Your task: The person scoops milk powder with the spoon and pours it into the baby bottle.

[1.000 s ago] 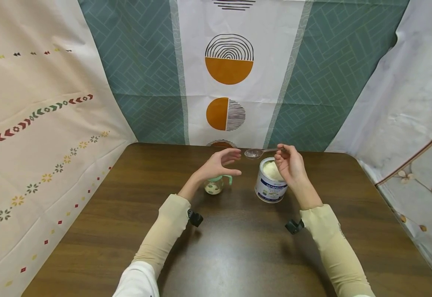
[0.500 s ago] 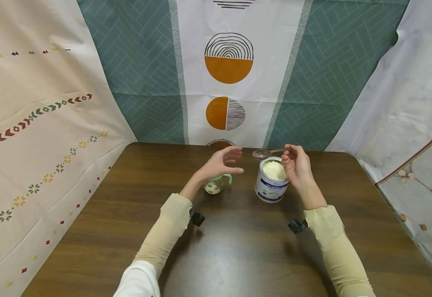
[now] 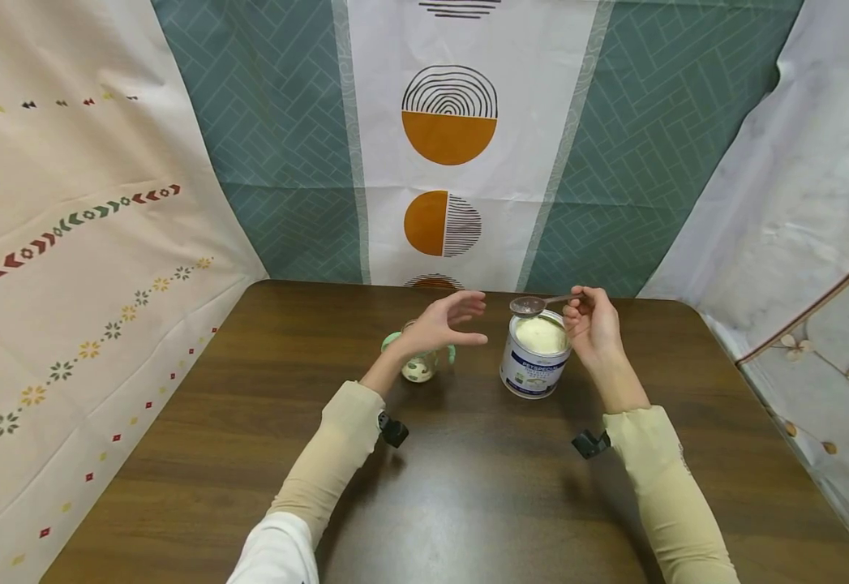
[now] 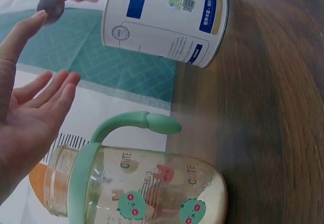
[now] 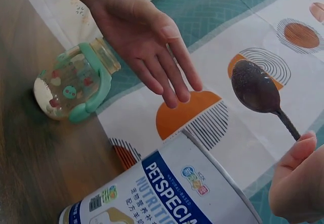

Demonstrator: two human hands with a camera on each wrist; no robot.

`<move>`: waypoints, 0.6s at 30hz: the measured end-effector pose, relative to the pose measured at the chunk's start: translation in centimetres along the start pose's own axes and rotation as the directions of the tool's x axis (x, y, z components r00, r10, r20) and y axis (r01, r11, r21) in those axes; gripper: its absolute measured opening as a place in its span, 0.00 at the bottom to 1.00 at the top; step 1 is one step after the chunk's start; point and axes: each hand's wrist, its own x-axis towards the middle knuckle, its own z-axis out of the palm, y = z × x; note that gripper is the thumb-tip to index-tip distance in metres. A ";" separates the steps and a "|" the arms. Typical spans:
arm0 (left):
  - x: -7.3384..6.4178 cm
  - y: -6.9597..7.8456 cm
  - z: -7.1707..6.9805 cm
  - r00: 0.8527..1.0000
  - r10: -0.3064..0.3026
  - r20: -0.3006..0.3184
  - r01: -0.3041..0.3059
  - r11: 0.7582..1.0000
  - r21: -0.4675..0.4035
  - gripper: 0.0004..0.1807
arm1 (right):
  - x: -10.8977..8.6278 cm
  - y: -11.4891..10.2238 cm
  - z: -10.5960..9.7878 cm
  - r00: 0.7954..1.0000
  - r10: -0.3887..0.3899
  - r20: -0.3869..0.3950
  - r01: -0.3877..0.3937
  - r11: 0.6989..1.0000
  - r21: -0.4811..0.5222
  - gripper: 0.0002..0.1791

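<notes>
My right hand (image 3: 593, 326) pinches the handle of a clear spoon (image 3: 528, 306), whose bowl hangs above the back of an open can (image 3: 533, 375) of pale powder. The bowl carries no visible heap, only a little residue. In the right wrist view the spoon (image 5: 253, 86) looks dark. My left hand (image 3: 442, 324) hovers with fingers spread and thumb apart, holding nothing, above and in front of a baby bottle (image 3: 419, 369). That bottle (image 4: 152, 183) stands uncapped, with green handles and some pale powder at its bottom.
A dark wooden table (image 3: 453, 487) carries the can and bottle, side by side with a gap between them. A patterned cloth (image 3: 449, 146) hangs at the table's back edge, and other cloths hang at both sides.
My right hand has moved right with the spoon, bringing its bowl from the gap between the hands to over the can. My left hand has shifted slightly right.
</notes>
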 end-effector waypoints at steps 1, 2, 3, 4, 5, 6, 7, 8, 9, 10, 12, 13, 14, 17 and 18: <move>0.0 0.1 0.1 1.000 -0.004 0.004 0.004 1.000 0.000 0.36 | 0.0 0.0 -0.1 1.000 0.000 -0.003 0.000 1.000 -0.010 0.24; 0.0 0.1 0.2 1.000 -0.007 0.007 0.007 1.000 0.001 0.37 | 0.0 -0.1 -0.1 1.000 0.001 -0.006 -0.001 1.000 -0.020 0.24; 0.0 0.2 0.3 1.000 -0.008 0.010 0.008 1.000 0.000 0.37 | -0.1 -0.1 -0.2 1.000 -0.001 -0.009 0.001 1.000 -0.029 0.25; 0.0 0.2 0.4 1.000 -0.009 0.011 0.009 1.000 0.001 0.37 | 0.0 -0.1 -0.3 1.000 -0.002 -0.010 0.002 0.999 -0.035 0.25; 0.1 0.2 0.5 1.000 -0.011 0.011 0.011 1.000 0.004 0.37 | 0.0 -0.1 -0.4 1.000 -0.003 -0.010 0.003 0.999 -0.041 0.25; 0.1 0.2 0.5 1.000 -0.013 0.013 0.013 1.000 0.009 0.37 | 0.0 -0.1 -0.5 1.000 -0.005 -0.011 0.004 0.999 -0.048 0.24; 0.1 0.1 0.6 1.000 -0.017 0.014 0.017 1.000 0.014 0.37 | 0.0 -0.1 -0.5 1.000 -0.005 -0.012 0.004 0.999 -0.048 0.25; 0.1 0.0 0.7 1.000 -0.019 0.016 0.019 1.000 0.017 0.37 | 0.0 -0.2 -0.7 1.000 -0.005 -0.014 0.004 0.999 -0.048 0.25; 0.1 -0.1 0.8 1.000 -0.021 0.018 0.021 1.000 0.018 0.37 | 0.1 -0.1 -0.8 1.000 -0.008 -0.016 0.007 0.999 -0.053 0.25; 0.2 -0.2 0.9 1.000 -0.024 0.020 0.023 1.000 0.020 0.36 | 0.2 -0.1 -0.9 1.000 -0.008 -0.016 0.007 0.998 -0.058 0.25; 0.2 -0.4 1.1 0.999 -0.026 0.028 0.025 1.000 0.019 0.36 | 0.2 -0.1 -1.1 1.000 -0.017 -0.021 0.015 0.996 -0.088 0.24; 0.2 -0.5 1.2 0.999 -0.026 0.031 0.026 1.000 0.016 0.36 | 0.3 -0.1 -1.2 1.000 -0.021 -0.021 0.019 0.994 -0.105 0.24; 0.3 -0.5 1.4 0.999 -0.027 0.034 0.026 1.000 0.014 0.37 | 0.3 -0.1 -1.3 0.999 -0.028 -0.020 0.025 0.992 -0.122 0.24; 0.3 -0.6 1.8 0.999 -0.030 0.043 0.030 1.000 0.007 0.38 | 0.4 -0.2 -1.4 0.998 -0.052 -0.018 0.048 0.982 -0.181 0.24; 0.4 -0.7 2.0 0.998 -0.031 0.046 0.031 1.000 0.004 0.38 | 0.4 -0.2 -1.5 0.998 -0.062 -0.020 0.057 0.978 -0.198 0.23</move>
